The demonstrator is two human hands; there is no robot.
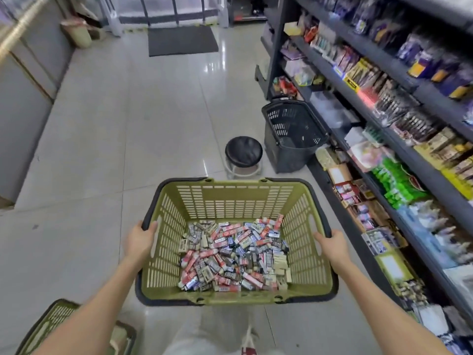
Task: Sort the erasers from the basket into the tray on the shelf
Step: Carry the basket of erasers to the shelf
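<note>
Sorting looks not yet begun; the erasers (231, 254) fill the green basket (235, 201) at six o'clock; left grip (140, 239) and right grip (330, 243) each curl round its side rim; the shelf (425, 167) stands at three o'clock, its tray not identifiable.

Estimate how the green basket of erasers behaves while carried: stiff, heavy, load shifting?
The green basket likely stiff: slotted walls hold shape between left hand and right hand. Probably hefty: erasers cover its floor. Loose, they'd likely slide if tilted.
</note>
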